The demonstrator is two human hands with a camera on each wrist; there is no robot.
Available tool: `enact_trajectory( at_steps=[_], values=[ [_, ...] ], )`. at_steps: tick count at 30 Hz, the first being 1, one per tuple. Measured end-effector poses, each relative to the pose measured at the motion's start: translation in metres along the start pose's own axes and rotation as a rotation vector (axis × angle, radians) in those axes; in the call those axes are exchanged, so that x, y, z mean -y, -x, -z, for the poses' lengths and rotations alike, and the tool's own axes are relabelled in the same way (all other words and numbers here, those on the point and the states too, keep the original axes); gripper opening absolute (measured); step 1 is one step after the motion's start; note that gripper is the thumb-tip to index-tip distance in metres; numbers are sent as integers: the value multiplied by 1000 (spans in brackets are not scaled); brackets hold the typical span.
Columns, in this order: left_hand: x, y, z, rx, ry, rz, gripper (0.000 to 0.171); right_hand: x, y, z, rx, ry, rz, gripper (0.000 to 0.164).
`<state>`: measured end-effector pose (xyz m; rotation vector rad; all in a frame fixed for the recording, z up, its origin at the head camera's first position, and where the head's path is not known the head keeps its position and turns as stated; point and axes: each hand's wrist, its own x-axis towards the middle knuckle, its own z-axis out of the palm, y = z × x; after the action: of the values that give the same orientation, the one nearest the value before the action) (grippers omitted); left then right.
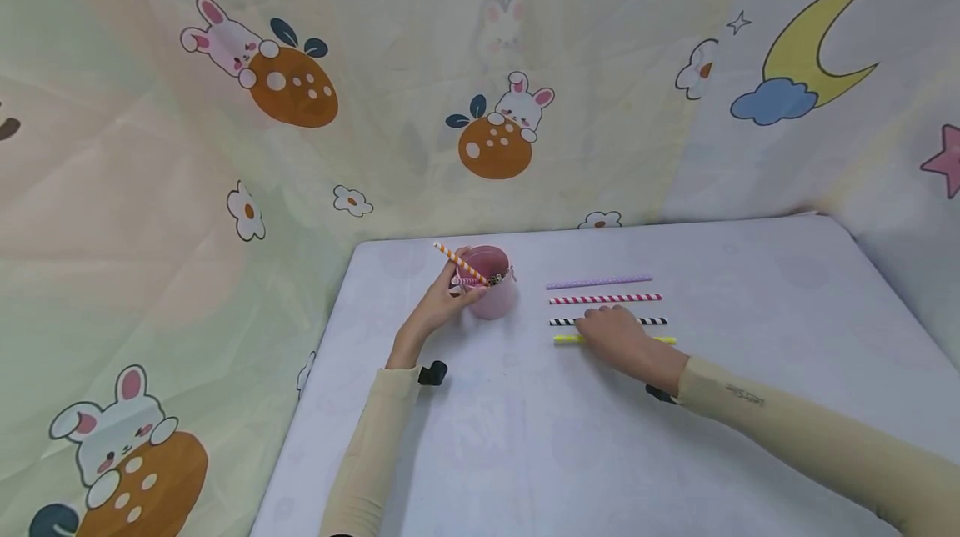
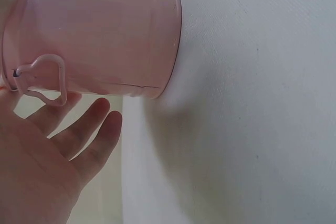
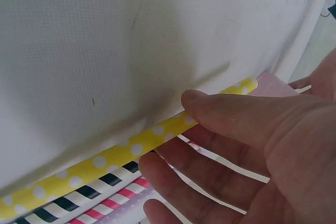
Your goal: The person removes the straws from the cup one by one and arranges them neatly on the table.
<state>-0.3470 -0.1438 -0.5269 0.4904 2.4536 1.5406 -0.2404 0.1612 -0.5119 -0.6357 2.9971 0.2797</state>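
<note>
Toward the back left of the table, my left hand (image 1: pixel 442 300) holds a small pink bucket (image 2: pixel 100 35) near its rim, thumb on one side and fingers round the other. A wire handle loop (image 2: pixel 47 80) sticks out from the bucket's wall. An orange-and-white striped straw (image 1: pixel 453 256) leans out of the bucket. My right hand (image 1: pixel 617 338) reaches down over a row of straws, and its thumb and index finger pinch a yellow straw with white dots (image 3: pixel 100 161). Beside that lie a black-and-white striped straw (image 1: pixel 652 321), a red-and-white striped straw (image 1: pixel 606 299) and a lilac dotted straw (image 1: pixel 600 281).
A white cloth covers the table (image 1: pixel 480 437). Behind and at the sides hangs a printed curtain (image 1: pixel 405 112) with rabbits, flowers and a moon, meeting the table's back edge.
</note>
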Motion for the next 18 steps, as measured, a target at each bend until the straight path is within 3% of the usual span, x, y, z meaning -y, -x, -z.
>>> enact_trajectory(
  at_steps=[9, 18],
  values=[
    [-1, 0, -1, -15, -13, 6, 84, -1, -8, -5, 48, -29, -5, 15],
    [-2, 0, -1, -10, -4, 15, 83, -2, -7, -6, 22, -73, 9, 10]
  ],
)
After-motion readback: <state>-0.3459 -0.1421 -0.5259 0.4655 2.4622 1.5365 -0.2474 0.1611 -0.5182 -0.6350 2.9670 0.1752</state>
